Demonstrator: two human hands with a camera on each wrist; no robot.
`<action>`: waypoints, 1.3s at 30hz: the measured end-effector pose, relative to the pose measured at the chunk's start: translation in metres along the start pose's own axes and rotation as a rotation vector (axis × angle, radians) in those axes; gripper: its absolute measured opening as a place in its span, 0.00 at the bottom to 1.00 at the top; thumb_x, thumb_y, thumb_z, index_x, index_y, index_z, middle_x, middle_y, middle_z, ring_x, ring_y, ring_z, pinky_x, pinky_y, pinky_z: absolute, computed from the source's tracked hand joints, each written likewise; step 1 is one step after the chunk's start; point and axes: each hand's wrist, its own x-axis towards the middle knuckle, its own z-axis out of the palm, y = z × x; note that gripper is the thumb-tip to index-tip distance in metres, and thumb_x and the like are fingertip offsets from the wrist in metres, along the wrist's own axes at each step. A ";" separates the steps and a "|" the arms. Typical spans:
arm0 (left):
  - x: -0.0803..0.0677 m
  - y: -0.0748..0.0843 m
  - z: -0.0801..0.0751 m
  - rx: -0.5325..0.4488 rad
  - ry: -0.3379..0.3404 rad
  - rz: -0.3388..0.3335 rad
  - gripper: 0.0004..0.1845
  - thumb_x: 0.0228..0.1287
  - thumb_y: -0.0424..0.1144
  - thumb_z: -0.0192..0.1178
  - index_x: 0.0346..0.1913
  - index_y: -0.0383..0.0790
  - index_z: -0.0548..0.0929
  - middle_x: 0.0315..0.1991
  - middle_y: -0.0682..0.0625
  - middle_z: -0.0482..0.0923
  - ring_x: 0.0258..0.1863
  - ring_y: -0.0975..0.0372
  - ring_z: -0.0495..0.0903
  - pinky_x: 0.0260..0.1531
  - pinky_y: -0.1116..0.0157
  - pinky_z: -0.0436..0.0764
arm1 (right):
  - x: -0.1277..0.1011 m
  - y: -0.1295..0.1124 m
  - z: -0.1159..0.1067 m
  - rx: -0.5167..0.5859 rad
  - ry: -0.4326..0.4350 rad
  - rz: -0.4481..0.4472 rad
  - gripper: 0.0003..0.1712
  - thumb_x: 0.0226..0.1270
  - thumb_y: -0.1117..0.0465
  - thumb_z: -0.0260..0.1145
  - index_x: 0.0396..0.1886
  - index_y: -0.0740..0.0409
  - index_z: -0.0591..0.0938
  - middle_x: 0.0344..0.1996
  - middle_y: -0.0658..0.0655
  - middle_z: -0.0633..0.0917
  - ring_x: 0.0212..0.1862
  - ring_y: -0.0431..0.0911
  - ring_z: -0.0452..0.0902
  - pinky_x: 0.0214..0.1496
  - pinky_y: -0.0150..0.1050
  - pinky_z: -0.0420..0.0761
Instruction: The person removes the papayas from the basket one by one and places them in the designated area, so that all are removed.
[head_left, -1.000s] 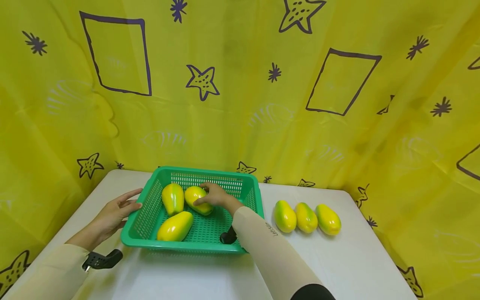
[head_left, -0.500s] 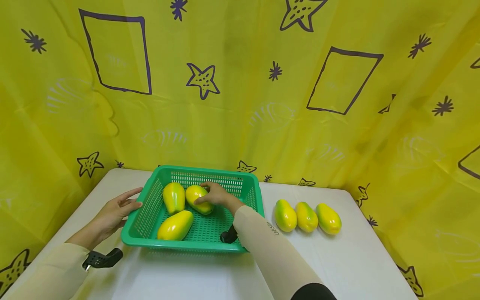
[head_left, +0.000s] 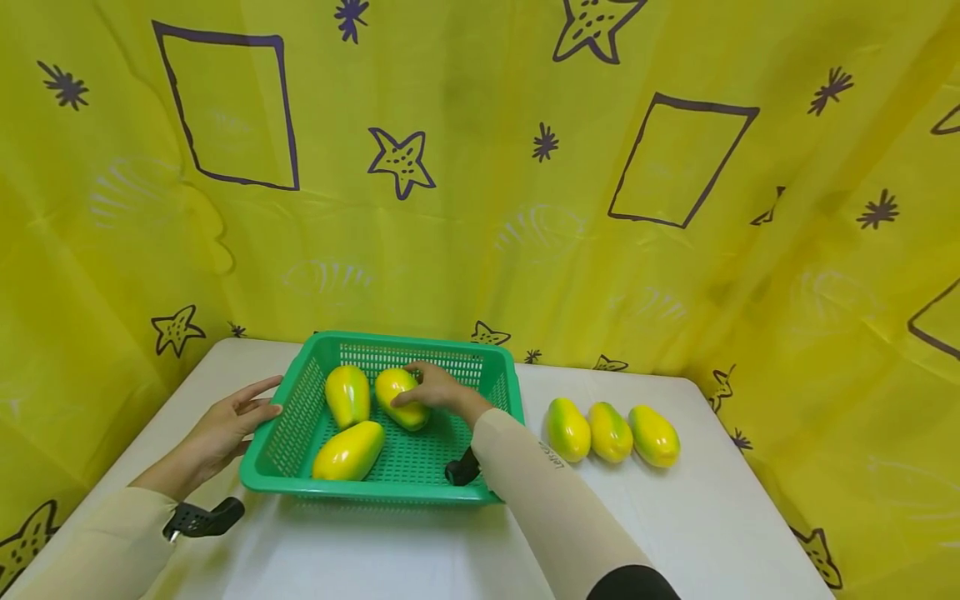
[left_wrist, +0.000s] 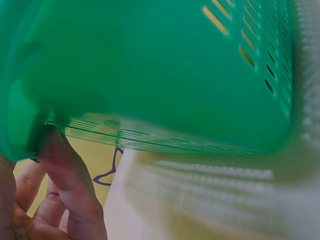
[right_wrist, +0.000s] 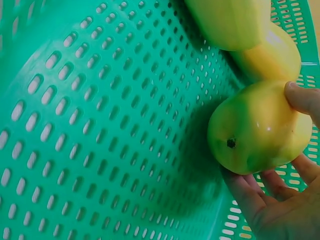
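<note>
A green plastic basket (head_left: pixel 375 493) with slotted walls stands on the white table. At its left side, my left hand (head_left: pixel 225 429) holds the rim; in the left wrist view a fingertip (left_wrist: pixel 55 142) is tucked against the rim's underside. My right hand (head_left: pixel 438 390) reaches into the basket and grips a glossy yellow-green papaya (head_left: pixel 397 387), thumb on one side and fingers round the other. The right wrist view shows the dark stem spot on this papaya (right_wrist: pixel 260 130). Two more papayas lie in the basket, one upright at back left (head_left: pixel 348 396) and one slanted in front (head_left: pixel 348 452).
Three papayas stand in a row on the table right of the basket: a left one (head_left: pixel 568 429), a middle one (head_left: pixel 611 433) and a right one (head_left: pixel 655 437). A yellow curtain (head_left: pixel 480 250) with drawn stars hangs behind the white table (head_left: pixel 360 550).
The papaya in my right hand has shifted slightly to the right, away from the one beside it. My left hand keeps its place at the basket's rim.
</note>
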 end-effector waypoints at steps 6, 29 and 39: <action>0.000 -0.001 -0.001 0.009 -0.001 -0.002 0.41 0.74 0.45 0.56 0.79 0.38 0.46 0.63 0.34 0.70 0.41 0.69 0.80 0.45 0.61 0.85 | -0.005 -0.002 -0.008 0.007 -0.029 0.005 0.43 0.60 0.53 0.72 0.73 0.54 0.66 0.66 0.62 0.72 0.63 0.55 0.71 0.58 0.47 0.78; 0.002 -0.002 -0.003 0.019 -0.017 0.013 0.41 0.74 0.45 0.56 0.79 0.37 0.46 0.57 0.43 0.76 0.40 0.70 0.80 0.43 0.62 0.85 | -0.041 -0.012 -0.044 0.146 -0.126 0.015 0.45 0.61 0.54 0.71 0.76 0.54 0.61 0.62 0.62 0.73 0.54 0.51 0.75 0.48 0.44 0.81; 0.001 -0.002 -0.001 0.028 -0.014 0.001 0.41 0.74 0.45 0.55 0.78 0.37 0.45 0.59 0.39 0.75 0.40 0.70 0.80 0.44 0.62 0.85 | -0.064 -0.017 -0.057 0.197 -0.106 0.023 0.45 0.60 0.56 0.71 0.75 0.54 0.61 0.64 0.63 0.71 0.56 0.52 0.76 0.51 0.45 0.83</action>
